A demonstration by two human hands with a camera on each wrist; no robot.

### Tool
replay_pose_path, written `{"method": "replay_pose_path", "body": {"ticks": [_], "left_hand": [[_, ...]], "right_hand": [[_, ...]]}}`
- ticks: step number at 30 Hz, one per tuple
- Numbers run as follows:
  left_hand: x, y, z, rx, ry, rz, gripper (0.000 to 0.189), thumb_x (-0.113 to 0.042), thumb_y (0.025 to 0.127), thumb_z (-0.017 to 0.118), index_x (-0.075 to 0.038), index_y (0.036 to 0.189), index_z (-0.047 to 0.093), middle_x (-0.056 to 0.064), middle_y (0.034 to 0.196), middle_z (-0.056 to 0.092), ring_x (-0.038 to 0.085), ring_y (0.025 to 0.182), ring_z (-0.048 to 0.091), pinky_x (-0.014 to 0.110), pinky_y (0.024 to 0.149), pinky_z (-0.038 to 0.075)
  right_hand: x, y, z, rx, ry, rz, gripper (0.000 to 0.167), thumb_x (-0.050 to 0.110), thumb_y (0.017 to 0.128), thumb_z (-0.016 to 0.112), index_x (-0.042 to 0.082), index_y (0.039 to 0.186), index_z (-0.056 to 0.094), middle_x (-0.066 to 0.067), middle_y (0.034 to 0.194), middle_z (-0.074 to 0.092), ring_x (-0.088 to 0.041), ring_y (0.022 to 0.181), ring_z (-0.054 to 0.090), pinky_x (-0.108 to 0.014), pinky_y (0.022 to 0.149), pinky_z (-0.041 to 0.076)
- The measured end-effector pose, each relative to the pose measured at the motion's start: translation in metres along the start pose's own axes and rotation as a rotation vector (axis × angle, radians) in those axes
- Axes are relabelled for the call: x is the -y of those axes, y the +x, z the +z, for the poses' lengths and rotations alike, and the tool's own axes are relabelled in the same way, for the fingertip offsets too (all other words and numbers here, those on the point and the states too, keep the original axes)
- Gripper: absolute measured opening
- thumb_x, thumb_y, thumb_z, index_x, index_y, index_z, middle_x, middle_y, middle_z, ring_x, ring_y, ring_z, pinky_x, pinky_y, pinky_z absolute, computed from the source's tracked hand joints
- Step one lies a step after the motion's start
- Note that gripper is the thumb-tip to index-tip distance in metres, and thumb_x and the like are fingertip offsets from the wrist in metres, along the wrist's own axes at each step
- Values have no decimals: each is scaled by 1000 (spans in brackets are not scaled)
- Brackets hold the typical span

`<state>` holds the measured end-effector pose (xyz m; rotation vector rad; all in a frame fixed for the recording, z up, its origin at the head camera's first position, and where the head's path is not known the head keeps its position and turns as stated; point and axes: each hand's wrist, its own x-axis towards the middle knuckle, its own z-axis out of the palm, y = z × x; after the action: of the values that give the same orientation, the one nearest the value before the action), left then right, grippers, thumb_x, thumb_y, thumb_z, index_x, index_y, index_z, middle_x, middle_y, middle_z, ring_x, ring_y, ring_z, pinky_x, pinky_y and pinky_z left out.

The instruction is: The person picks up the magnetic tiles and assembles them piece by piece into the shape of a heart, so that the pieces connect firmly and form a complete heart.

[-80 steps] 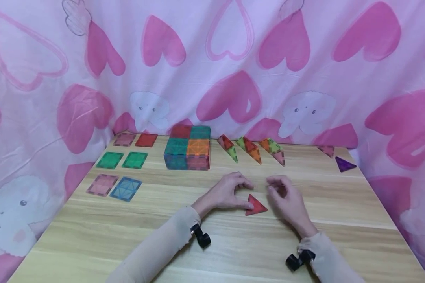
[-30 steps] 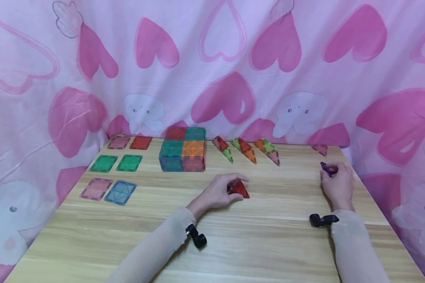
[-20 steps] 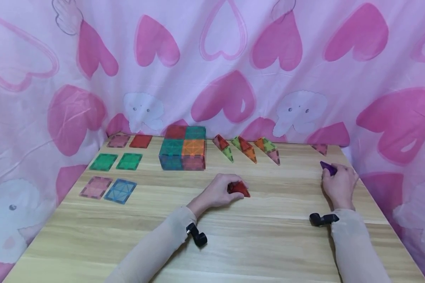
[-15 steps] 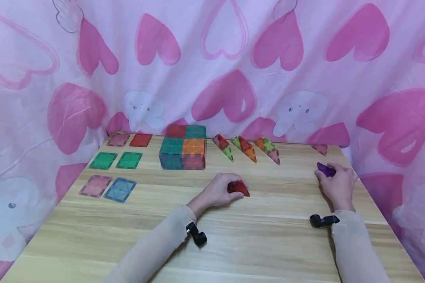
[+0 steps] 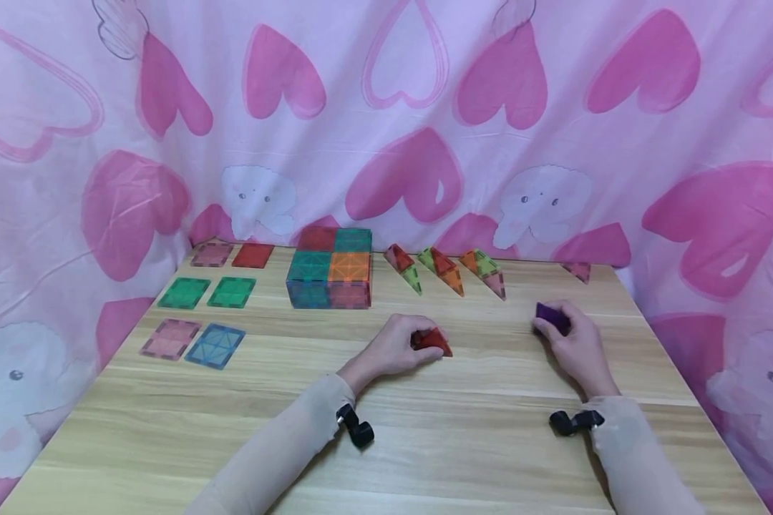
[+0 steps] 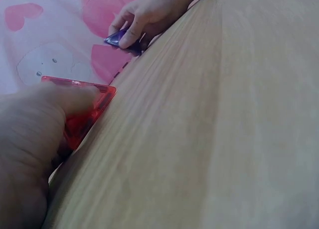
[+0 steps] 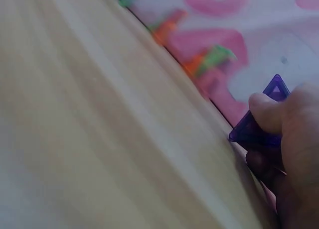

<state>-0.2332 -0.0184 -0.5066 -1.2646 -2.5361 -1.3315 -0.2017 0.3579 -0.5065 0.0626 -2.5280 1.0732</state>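
In the head view my left hand (image 5: 396, 347) pinches a red triangular magnetic tile (image 5: 436, 343) near the middle of the table. The left wrist view shows the thumb laid over this red tile (image 6: 82, 120). Further right, my right hand (image 5: 578, 345) holds a purple triangular magnetic tile (image 5: 550, 320) between thumb and fingers, tilted up from the tabletop. Part of the purple tile (image 7: 249, 132) is covered by the thumb in the right wrist view. A gap of bare wood lies between the two hands.
A block built of coloured square tiles (image 5: 330, 275) stands at the back. Right of it lie three triangle-tile groups, one red and green (image 5: 404, 270). Several square tiles, including a blue one (image 5: 215, 346), lie at left. A pink triangle (image 5: 578, 272) sits at the back right, by the curtain (image 5: 335, 172).
My right hand reached out to the purple triangle, picked it up, and has moved back left with it. My left hand has taken hold of the red triangle and stays nearly still.
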Motion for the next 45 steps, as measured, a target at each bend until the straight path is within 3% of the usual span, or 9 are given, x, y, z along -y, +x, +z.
{"method": "replay_pose_path", "body": {"ticks": [7,10,14,18,21,24,32,38,45], "left_hand": [[-2,0,-2,-39,4,8,10,-23,101,85,-20,94,79,-11,89,72,7,78,61,22,70,49],[-2,-1,-1,-70,-4,-5,13,-24,99,88,-20,90,79,-9,91,72,9,78,61,22,70,48],[-1,0,0,-107,1,-22,13,-26,97,90,-18,90,82,-7,93,73,8,80,62,22,71,50],[-1,0,1,-133,32,-31,11,-26,97,91,-16,97,86,-6,94,77,6,84,66,23,76,54],[0,0,1,-133,38,-39,11,-25,97,90,-15,99,87,-5,94,79,6,84,68,24,78,55],[0,1,1,-129,31,-45,10,-25,97,90,-16,100,88,-6,94,78,5,83,67,24,77,55],[1,1,0,-113,19,-31,8,-23,98,90,-16,100,88,-6,94,78,5,85,68,24,78,56],[0,1,-1,-110,7,-31,7,-21,97,91,-15,99,88,-5,95,79,5,85,69,24,79,57],[1,2,0,-114,14,-26,8,-24,97,90,-16,99,88,-6,94,79,4,85,69,24,79,56]], "right_hand": [[25,-8,25,149,214,-138,24,2,102,79,3,126,77,-20,126,75,3,113,63,-7,97,49],[32,-11,31,212,301,-143,28,-5,102,76,-1,129,75,-22,128,73,3,115,65,-9,98,52],[41,-15,36,232,421,-84,30,-11,97,78,-5,125,69,-20,120,76,-1,107,71,-14,90,58],[55,-22,44,299,508,-64,29,-7,94,83,-3,120,69,-15,114,79,-9,103,76,-21,88,62],[65,-28,50,383,497,-84,24,1,96,86,4,118,74,-11,116,79,-12,104,76,-23,88,62],[72,-31,55,409,465,-94,21,6,97,87,11,114,76,-9,115,78,-14,100,75,-24,85,61],[82,-35,64,383,434,-125,20,6,99,85,13,117,78,-8,112,80,-16,93,77,-24,81,63],[90,-38,71,368,445,-159,18,7,103,81,11,120,78,-11,116,80,-19,97,79,-25,85,64],[91,-37,71,316,403,-91,21,8,102,83,13,121,78,-8,121,79,-18,103,78,-23,88,63]]}}
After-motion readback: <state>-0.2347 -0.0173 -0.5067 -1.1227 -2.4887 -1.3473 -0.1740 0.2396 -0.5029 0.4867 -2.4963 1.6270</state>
